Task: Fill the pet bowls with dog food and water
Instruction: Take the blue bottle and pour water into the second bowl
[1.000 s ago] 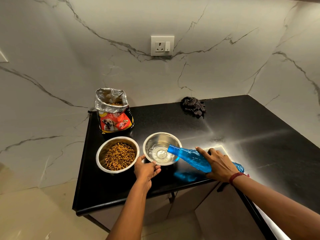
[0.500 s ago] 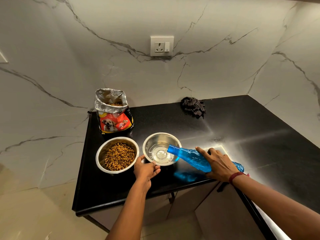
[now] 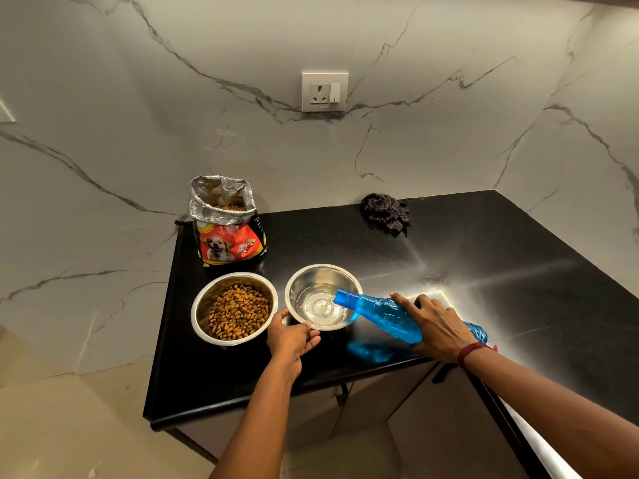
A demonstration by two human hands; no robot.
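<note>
water bowl (image 3: 323, 296) sits on the black counter (image 3: 484, 271), just right of the kibble-filled food bowl (image 3: 234, 307). left hand (image 3: 290, 342) grips its near rim; right hand (image 3: 437, 328) is wrapped around a tilted blue bottle (image 3: 377, 314), pouring water in. open dog food bag (image 3: 226, 224) stands behind.

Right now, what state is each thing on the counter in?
Food bowl: filled with kibble.
Water bowl: partly filled, steadied by left hand.
Blue bottle: tilted, pouring, held by right hand.
Dog food bag: upright, open.
Cloth: crumpled.
</note>
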